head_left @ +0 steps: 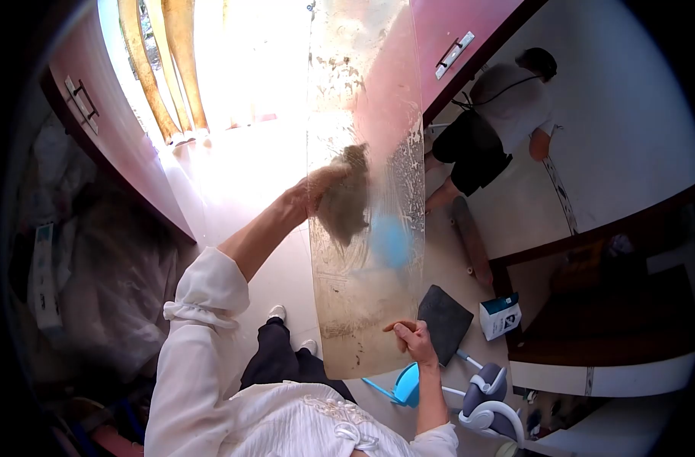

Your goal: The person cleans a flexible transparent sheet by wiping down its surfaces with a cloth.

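Note:
A long, see-through panel (pixel 366 308) with dirty smears and streaks stands upright in front of me, reaching from near my waist to the top of the view. My left hand (pixel 326 185) is behind it, seen blurred through the panel, pressing a dark grey-brown cloth (pixel 346 206) against the far face. Some of those fingers are hidden by the cloth. Low on the right edge, my right hand (pixel 416 341) grips the panel, its fingers closed around the border. A blurry blue shape shows through the panel's middle.
Another person (pixel 507 107) is bent over at the right. On the floor are a skateboard-like board (pixel 471 240), a dark grey mat (pixel 444 320), a box (pixel 500 314), a blue plastic item (pixel 407 385) and a grey-white wheeled frame (pixel 488 392). Plastic-wrapped goods (pixel 111 282) stand left.

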